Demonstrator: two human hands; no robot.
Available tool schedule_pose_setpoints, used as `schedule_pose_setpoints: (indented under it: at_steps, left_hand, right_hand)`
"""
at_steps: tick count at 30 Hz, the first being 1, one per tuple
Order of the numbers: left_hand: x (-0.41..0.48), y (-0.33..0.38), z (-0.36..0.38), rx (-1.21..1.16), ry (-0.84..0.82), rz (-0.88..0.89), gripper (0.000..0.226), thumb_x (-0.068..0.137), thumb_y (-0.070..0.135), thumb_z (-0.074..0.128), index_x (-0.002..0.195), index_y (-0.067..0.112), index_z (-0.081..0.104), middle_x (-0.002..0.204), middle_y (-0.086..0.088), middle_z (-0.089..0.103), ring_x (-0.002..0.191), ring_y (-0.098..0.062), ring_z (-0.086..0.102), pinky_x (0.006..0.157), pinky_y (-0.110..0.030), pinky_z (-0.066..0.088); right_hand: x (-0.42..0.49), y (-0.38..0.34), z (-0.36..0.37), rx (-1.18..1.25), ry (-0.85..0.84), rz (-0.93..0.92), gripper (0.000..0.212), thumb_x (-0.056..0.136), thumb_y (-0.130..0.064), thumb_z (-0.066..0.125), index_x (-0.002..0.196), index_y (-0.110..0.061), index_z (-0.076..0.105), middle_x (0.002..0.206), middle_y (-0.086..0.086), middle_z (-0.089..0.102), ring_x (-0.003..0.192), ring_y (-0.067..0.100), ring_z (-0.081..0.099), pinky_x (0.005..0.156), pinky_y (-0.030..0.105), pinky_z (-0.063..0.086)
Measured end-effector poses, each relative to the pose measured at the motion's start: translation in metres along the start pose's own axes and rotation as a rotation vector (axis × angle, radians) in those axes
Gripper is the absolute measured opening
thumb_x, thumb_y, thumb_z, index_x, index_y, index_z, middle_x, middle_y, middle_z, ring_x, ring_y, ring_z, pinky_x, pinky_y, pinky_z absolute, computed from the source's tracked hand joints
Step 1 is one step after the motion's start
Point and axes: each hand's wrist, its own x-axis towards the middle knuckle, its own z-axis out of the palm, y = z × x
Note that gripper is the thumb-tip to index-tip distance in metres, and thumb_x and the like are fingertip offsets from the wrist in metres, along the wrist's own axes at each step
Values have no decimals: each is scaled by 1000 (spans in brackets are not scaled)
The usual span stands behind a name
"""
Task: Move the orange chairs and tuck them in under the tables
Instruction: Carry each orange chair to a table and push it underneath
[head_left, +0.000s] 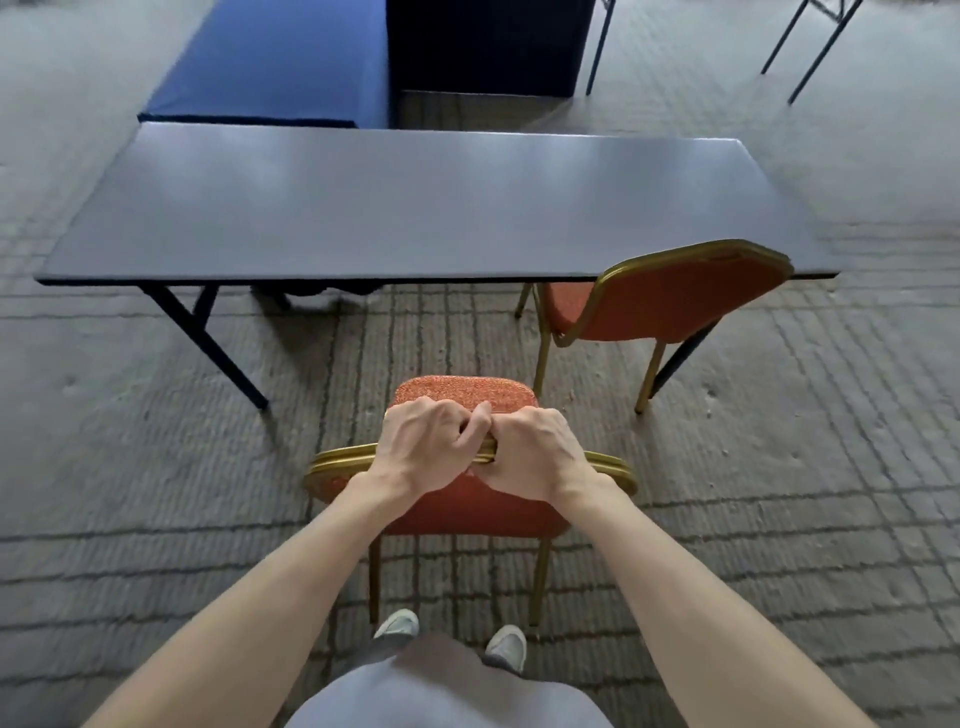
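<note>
An orange chair (467, 512) with a gold metal frame stands on the carpet right in front of me, its seat facing the grey table (395, 208). My left hand (426, 449) and my right hand (535, 452) grip the top rail of its backrest side by side at the middle. The chair stands apart from the table's near edge, on open carpet. A second orange chair (660, 306) sits at the table's right end with its seat partly under the tabletop.
The grey table has dark folding legs (208, 343) at its left. Behind it lie a blue-covered table (280, 62) and a dark block (488, 47). Thin black legs (810, 47) stand at the far right. Patterned carpet surrounds everything.
</note>
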Motion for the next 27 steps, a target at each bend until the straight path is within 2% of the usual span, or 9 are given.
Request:
schedule_pose_setpoints:
  at_steps: [5, 8, 10, 12, 15, 18, 22, 27]
  left_hand:
    - [25, 4, -9, -64, 50, -200, 59, 101, 50, 34, 58, 21, 61, 60, 4, 60, 63, -19, 56, 65, -31, 35]
    - [40, -4, -9, -118, -20, -203, 56, 100, 55, 35, 51, 34, 53, 60, 6, 60, 69, -19, 58, 68, -34, 37]
    - [48, -8, -12, -131, -71, -165, 54, 100, 56, 35, 51, 40, 50, 57, 7, 59, 69, -17, 58, 69, -35, 39]
    - [61, -9, -12, -109, -47, -155, 55, 100, 54, 33, 56, 33, 57, 58, 4, 61, 67, -16, 57, 68, -35, 38]
    - [83, -4, -10, -24, 74, -182, 60, 101, 49, 32, 60, 18, 63, 56, 1, 59, 60, -17, 54, 64, -32, 33]
    - [108, -4, -7, 2, 160, -166, 58, 100, 45, 35, 55, 19, 61, 48, 2, 53, 51, -17, 50, 62, -32, 36]
    - [141, -14, -13, 0, 231, -150, 61, 100, 44, 38, 42, 22, 39, 39, 4, 44, 43, -12, 44, 60, -31, 34]
    - [186, -19, -18, 6, 260, -148, 64, 100, 49, 34, 44, 20, 42, 38, 4, 42, 41, -13, 43, 57, -32, 35]
  right_hand:
    - [33, 9, -16, 44, -40, -27, 21, 81, -41, 58, 81, -21, 64, 73, -2, 67, 65, 22, 60, 69, 34, 54]
    - [50, 18, -17, 61, -33, -51, 29, 80, -43, 58, 92, -18, 68, 82, 2, 72, 76, 25, 67, 72, 36, 55]
    - [58, 24, -19, 68, -11, -65, 31, 81, -43, 59, 94, -17, 70, 82, 4, 72, 76, 26, 67, 72, 35, 54]
    - [67, 29, -21, 61, 17, -85, 27, 81, -42, 61, 89, -18, 70, 78, 2, 71, 73, 25, 67, 69, 32, 52]
    - [84, 37, -31, 69, 9, -69, 21, 81, -41, 62, 80, -21, 67, 73, -2, 70, 69, 23, 65, 68, 32, 52]
    - [103, 48, -44, 110, -5, -31, 20, 82, -38, 64, 83, -19, 69, 73, -2, 69, 67, 20, 62, 69, 32, 53]
    - [134, 54, -55, 138, 2, -35, 14, 80, -35, 63, 79, -20, 67, 68, -4, 65, 64, 21, 63, 66, 35, 56]
    - [175, 69, -68, 142, 7, 8, 16, 82, -35, 65, 78, -20, 67, 65, -6, 60, 65, 21, 62, 65, 32, 52]
